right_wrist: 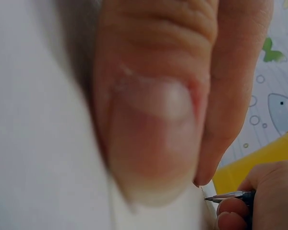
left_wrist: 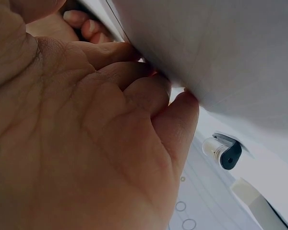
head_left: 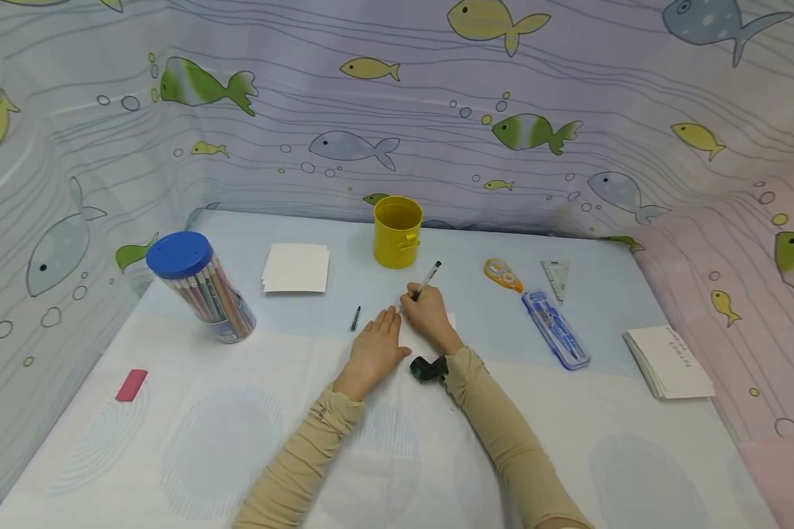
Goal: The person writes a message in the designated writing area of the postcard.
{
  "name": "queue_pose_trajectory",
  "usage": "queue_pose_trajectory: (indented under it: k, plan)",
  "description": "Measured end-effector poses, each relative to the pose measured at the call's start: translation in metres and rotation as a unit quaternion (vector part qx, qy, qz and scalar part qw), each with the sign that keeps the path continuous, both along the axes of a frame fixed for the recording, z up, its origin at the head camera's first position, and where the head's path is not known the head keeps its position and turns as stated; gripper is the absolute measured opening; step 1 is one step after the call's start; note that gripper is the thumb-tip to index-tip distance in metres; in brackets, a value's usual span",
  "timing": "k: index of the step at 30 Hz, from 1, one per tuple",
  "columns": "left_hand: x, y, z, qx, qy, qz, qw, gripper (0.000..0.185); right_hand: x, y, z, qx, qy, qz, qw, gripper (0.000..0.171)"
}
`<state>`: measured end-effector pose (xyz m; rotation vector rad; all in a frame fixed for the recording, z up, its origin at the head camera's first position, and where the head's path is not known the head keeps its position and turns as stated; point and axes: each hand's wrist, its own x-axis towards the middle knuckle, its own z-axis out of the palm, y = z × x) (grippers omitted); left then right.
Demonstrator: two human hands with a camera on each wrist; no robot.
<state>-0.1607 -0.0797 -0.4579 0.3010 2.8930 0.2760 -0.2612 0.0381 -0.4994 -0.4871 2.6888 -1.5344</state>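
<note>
My right hand (head_left: 430, 312) grips a pen (head_left: 427, 278) with a clear barrel and a dark grip. In the right wrist view the pen's metal tip (right_wrist: 223, 196) points at pale paper. My left hand (head_left: 376, 353) lies beside it with fingers straight, pressing on white paper (head_left: 452, 320); most of that sheet is hidden under the hands. Its palm (left_wrist: 86, 143) fills much of the left wrist view. Left of that hand lies a small dark pen cap (head_left: 355, 319). In the right wrist view the left thumb (right_wrist: 151, 139) looms very close.
At the back stands a yellow cup (head_left: 392, 253), with white cards (head_left: 295, 269) to its left. A pencil jar (head_left: 205, 294) and a red block (head_left: 131, 386) are on the left. Rightward lie correction tape (head_left: 503, 275), a triangle ruler (head_left: 555, 278), a blue case (head_left: 556, 329) and stacked cards (head_left: 671, 364).
</note>
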Motion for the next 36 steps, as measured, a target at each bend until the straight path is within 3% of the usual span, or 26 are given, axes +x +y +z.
queue_pose_trajectory:
  k: [8,15,18,27,36]
  plan:
    - [-0.0024,-0.0009,-0.001,0.0,0.001,0.001,1.0,0.072,0.0001,-0.0009,-0.0002,-0.023,0.04,-0.002,0.999,0.033]
    - [-0.0014,-0.0002,-0.0005,0.007,-0.007,0.002,0.9999,0.072,-0.0006,0.0003,-0.0021,-0.015,0.005,0.005,1.0,0.036]
    - [-0.0007,0.0002,-0.0007,0.005,-0.007,0.004,1.0,0.072,-0.0007,0.0006,-0.0029,-0.001,0.007,0.007,1.0,0.036]
    - [-0.0014,0.0006,-0.0013,0.007,-0.013,0.004,0.9999,0.073,0.0024,0.0028,-0.0002,-0.03,0.011,-0.02,0.999,0.037]
    - [-0.002,0.0003,-0.0007,0.006,-0.007,0.004,0.9999,0.072,0.0012,0.0015,0.0018,0.001,0.015,-0.026,1.0,0.037]
